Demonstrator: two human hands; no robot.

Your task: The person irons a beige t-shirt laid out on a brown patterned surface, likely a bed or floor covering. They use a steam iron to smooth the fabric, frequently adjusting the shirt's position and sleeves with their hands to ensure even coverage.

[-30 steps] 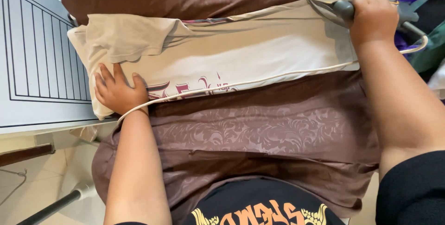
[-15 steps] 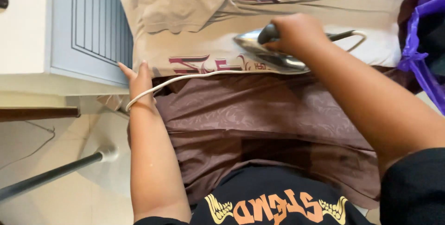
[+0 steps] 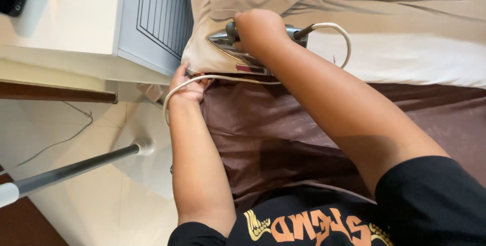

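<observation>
Head view: nearest, the left hand point(image 3: 188, 85) is pinching the near edge of the soft, limp beige cotton garment point(image 3: 405, 48) on the brown patterned cloth point(image 3: 283, 129). Beyond it, the right hand point(image 3: 259, 32) is gripping the dark handle of the heavy, hot metal iron point(image 3: 229, 43), its white cord point(image 3: 338, 33) looping alongside.

My right hand point(image 3: 259, 29) grips the iron point(image 3: 238, 48) on the beige garment point(image 3: 405, 48). Just below that grip, my left hand point(image 3: 188, 85) pinches the garment's edge, the white cord point(image 3: 334, 35) crossing it.
</observation>
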